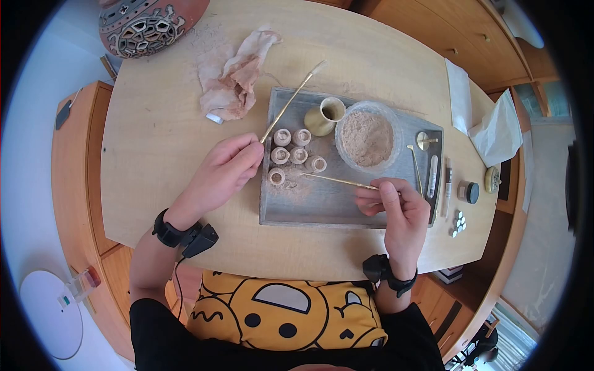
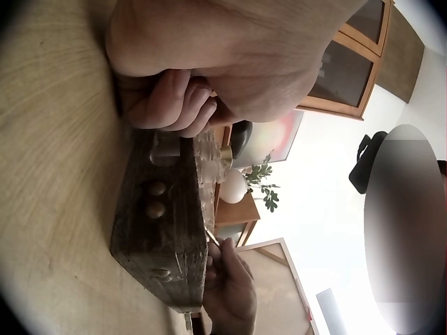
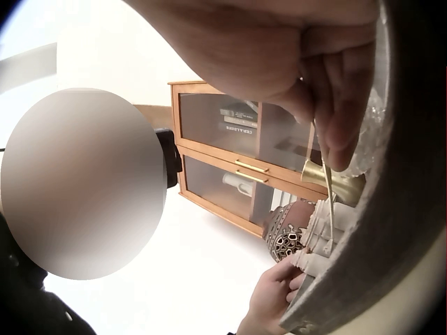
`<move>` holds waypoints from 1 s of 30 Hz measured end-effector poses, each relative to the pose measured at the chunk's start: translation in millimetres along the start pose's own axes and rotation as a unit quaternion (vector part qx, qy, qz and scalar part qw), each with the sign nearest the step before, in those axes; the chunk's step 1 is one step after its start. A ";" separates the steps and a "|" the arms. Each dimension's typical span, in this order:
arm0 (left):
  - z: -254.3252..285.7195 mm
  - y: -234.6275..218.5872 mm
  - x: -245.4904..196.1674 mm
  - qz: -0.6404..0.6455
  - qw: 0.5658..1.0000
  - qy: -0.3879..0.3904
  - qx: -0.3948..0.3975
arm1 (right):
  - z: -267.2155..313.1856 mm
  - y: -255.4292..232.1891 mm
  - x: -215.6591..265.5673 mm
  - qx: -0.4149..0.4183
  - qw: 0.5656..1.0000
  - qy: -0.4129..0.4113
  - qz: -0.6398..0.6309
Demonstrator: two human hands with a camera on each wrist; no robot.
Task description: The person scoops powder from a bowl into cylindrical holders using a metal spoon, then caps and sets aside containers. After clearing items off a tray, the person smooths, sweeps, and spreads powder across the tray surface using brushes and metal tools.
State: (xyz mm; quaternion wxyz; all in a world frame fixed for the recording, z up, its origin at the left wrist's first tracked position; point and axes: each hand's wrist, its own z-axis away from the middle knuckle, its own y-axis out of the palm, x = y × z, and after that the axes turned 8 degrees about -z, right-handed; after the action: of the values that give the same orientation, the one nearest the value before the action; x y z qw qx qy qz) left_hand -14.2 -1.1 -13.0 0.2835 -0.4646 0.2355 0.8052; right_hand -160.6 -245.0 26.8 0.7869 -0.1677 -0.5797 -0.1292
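In the head view the left hand (image 1: 228, 168) grips a thin brass stick with a pale brush-like tip (image 1: 317, 68), over the tray's left edge. Pinched in the right hand (image 1: 399, 207) is a thin brass tool (image 1: 340, 181) that points left, its end near several small powder-dusted jars (image 1: 299, 155). Loose powder (image 1: 291, 188) lies around the jars. Behind them are a brass vase (image 1: 322, 119) and a clear bowl of brown powder (image 1: 368, 139). The right wrist view shows the tool (image 3: 329, 202) beside the jars; the left wrist view shows the left hand's curled fingers (image 2: 183, 105) above the tray side.
The grey tray (image 1: 309, 216) also holds a round brass piece (image 1: 424, 141) and slim tools at its right. A stained tissue (image 1: 232, 86) and patterned pot (image 1: 148, 31) are at the back left. Right of the tray are a dark-lidded jar (image 1: 469, 192), small white caps (image 1: 458, 224) and a white bag (image 1: 497, 133).
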 end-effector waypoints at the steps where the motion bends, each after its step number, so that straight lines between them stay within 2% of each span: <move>1: 0.3 -0.1 0.3 0.001 1.000 0.001 0.001 | 1.3 -0.9 0.7 -0.008 1.000 -0.006 -0.010; 9: 1.5 0.9 -4.3 0.000 1.000 -0.007 0.003 | 11.3 0.3 8.1 -0.015 0.997 -0.054 -0.050; 11: 1.3 0.4 -4.1 0.001 1.000 -0.005 0.003 | 12.6 2.7 9.6 -0.003 0.996 -0.078 -0.043; 20: 0.1 -1.2 0.6 0.012 1.000 0.004 0.013 | 15.7 8.9 7.7 0.026 0.994 -0.094 -0.040; 30: 0.2 -0.5 -1.0 0.015 1.000 0.000 0.012 | 20.2 8.0 3.9 0.021 0.988 -0.153 0.000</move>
State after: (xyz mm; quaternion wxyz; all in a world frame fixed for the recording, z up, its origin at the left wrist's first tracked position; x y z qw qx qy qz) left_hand -13.6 -0.9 -12.1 0.2765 -0.4581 0.2519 0.8063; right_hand -173.8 -229.4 35.1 0.6921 -0.1692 -0.6959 -0.0900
